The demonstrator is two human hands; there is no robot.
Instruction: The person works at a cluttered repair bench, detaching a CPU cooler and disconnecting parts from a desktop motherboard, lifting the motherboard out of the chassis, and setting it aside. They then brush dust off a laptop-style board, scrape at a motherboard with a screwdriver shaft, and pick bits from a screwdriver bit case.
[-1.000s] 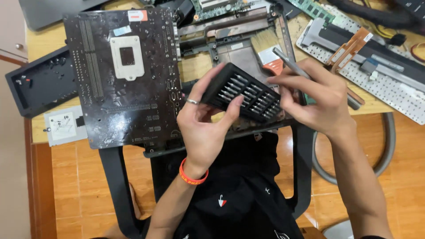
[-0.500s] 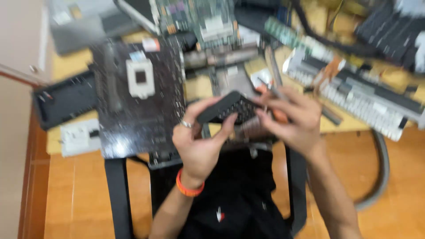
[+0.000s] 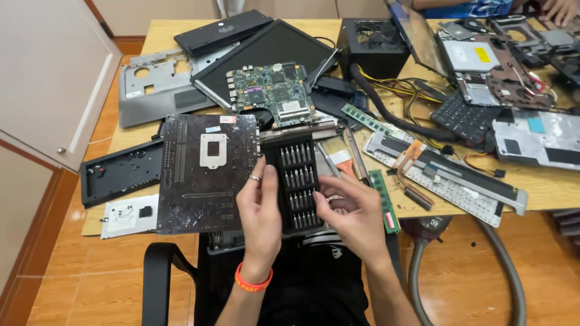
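My left hand [image 3: 261,211], with a ring and an orange wristband, grips the left edge of a black screwdriver bit case [image 3: 296,181]. The case stands lengthwise in front of me, its rows of silver bits showing. My right hand [image 3: 353,211] holds the case's right side, fingertips reaching onto the lower rows of bits. Just left of the case lies a dark motherboard [image 3: 205,172] with a square processor socket. Behind the case sits a green circuit board [image 3: 272,93].
The wooden table [image 3: 544,187] is crowded with laptop shells, keyboards [image 3: 465,118], a power supply [image 3: 371,39], green memory sticks [image 3: 383,202] and cables. A brush [image 3: 341,160] lies right of the case. A vacuum hose [image 3: 501,259] hangs at the right. Another person's hand [image 3: 559,9] shows at the far corner.
The view has tilted up and steadied, showing more of the table. The bit case has turned from slanted to lengthwise, still in both hands. My right hand has shifted onto its right edge.
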